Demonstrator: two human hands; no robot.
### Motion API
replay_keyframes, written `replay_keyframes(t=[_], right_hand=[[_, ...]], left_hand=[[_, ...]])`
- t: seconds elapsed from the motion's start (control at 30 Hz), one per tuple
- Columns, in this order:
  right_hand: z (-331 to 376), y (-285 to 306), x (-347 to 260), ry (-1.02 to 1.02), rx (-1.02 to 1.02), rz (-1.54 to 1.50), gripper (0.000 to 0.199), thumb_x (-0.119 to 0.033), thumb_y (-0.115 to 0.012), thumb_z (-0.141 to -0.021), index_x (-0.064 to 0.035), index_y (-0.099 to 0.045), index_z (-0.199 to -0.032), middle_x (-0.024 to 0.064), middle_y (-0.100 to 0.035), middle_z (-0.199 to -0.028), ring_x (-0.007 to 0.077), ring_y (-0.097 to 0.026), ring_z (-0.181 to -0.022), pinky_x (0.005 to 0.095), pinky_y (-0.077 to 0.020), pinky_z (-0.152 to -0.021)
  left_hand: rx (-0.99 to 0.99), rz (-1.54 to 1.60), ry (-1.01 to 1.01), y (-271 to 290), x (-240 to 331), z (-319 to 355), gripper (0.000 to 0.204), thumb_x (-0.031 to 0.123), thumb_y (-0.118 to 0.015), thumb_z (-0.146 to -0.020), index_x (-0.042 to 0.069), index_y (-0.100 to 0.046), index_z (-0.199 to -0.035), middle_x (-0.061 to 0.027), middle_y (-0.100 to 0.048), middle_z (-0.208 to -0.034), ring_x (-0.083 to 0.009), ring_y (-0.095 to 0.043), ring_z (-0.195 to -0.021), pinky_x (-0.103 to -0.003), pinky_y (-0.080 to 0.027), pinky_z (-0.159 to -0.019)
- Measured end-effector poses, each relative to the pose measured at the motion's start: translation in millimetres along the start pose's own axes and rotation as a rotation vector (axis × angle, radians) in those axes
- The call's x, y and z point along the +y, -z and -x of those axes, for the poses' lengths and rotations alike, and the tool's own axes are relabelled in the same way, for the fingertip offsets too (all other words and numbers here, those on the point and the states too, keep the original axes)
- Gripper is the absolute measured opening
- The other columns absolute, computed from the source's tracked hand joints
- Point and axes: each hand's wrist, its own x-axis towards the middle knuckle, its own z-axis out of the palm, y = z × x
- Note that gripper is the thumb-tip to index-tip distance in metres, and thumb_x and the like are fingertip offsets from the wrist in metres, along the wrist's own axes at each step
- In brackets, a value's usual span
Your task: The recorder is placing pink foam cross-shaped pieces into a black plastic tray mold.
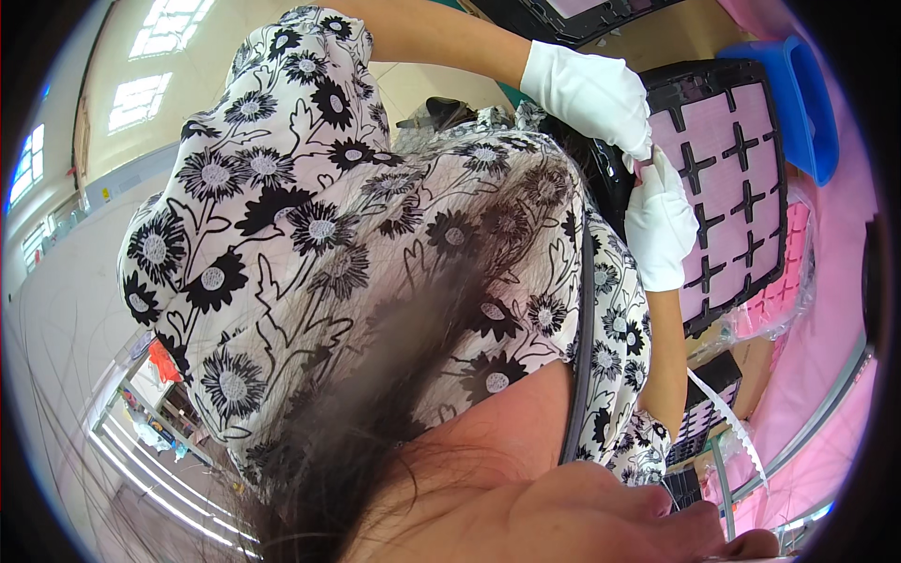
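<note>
A black plastic grid frame [751, 84] with cross-shaped bars lies over a pink sheet [723, 188] at the right. My left hand [587, 94], in a white glove, reaches in from the top and grips the frame's left edge. My right hand [662, 225], also white-gloved, comes up from below and pinches the same edge just under the left hand. The two gloves touch. My own flower-patterned black-and-white garment [310, 225] and dark hair [375, 413] fill most of the view and hide the frame's lower left part.
A blue plastic bin [807, 103] stands beyond the frame at the far right. Another black frame [582, 19] lies at the top. More grid frames [699, 413] and a white toothed strip [737, 422] sit lower right, on a pink-covered surface [826, 310].
</note>
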Motion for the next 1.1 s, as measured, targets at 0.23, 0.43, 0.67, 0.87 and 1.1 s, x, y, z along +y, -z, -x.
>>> replay_keyframes(t=[0.23, 0.43, 0.67, 0.87, 1.1], right_hand=[[-6.3, -2.6, -7.6, 0.076, -0.065, 0.041, 0.017, -0.006, -0.054, -0.078, -0.0059, -0.061, -0.094, 0.011, -0.062, -0.109, 0.0274, -0.062, -0.093, 0.0358, -0.0515, -0.074], [-8.7, 28.1, -11.9, 0.108, -0.242, -0.163, 0.014, -0.006, -0.056, -0.075, -0.0059, -0.062, -0.087, 0.0119, -0.064, -0.102, 0.0261, -0.062, -0.092, 0.0347, -0.0509, -0.077], [0.1, 26.0, 15.0, -0.054, -0.095, -0.24, 0.02, -0.007, -0.058, -0.077, -0.0021, -0.062, -0.096, 0.0137, -0.061, -0.111, 0.0274, -0.06, -0.1, 0.0346, -0.0464, -0.087], [9.7, 9.7, 20.4, 0.159, -0.254, -0.094, 0.03, -0.013, -0.062, -0.072, 0.0002, -0.057, -0.098, 0.0154, -0.056, -0.116, 0.0285, -0.05, -0.114, 0.0384, -0.0393, -0.096], [-37.8, 20.0, 82.2, 0.023, 0.168, -0.265, 0.017, -0.015, -0.057, -0.078, -0.01, -0.062, -0.093, 0.0055, -0.064, -0.096, 0.0272, -0.061, -0.084, 0.0347, -0.0492, -0.075]], left_hand=[[-0.111, -0.085, -0.055, 1.7, -1.7, 6.1, 0.005, 0.013, -0.054, -0.077, 0.008, -0.054, -0.079, -0.0055, -0.057, -0.069, -0.0234, -0.059, -0.068, -0.034, -0.049, -0.055], [-0.386, 0.221, -0.003, 25.1, -4.1, 4.7, 0.036, 0.037, -0.057, -0.082, 0.005, -0.06, -0.097, -0.0121, -0.064, -0.089, -0.03, -0.061, -0.086, -0.038, -0.051, -0.071], [-0.247, 0.176, 0.074, 60.6, 1.2, -11.3, 0.031, 0.039, -0.048, -0.088, 0.012, -0.064, -0.087, -0.0101, -0.064, -0.079, -0.0302, -0.061, -0.072, -0.036, -0.049, -0.065], [-0.12, 0.097, -0.05, 5.4, -7.0, -13.2, 0.057, 0.055, -0.043, -0.087, 0.005, -0.06, -0.109, -0.0158, -0.055, -0.12, -0.0293, -0.047, -0.118, -0.039, -0.028, -0.105], [-0.1, -0.047, 0.08, -3.3, -15.1, -36.9, 0.054, 0.045, -0.043, -0.088, -0.003, -0.056, -0.108, -0.015, -0.058, -0.111, -0.0276, -0.053, -0.107, -0.034, -0.037, -0.096]])
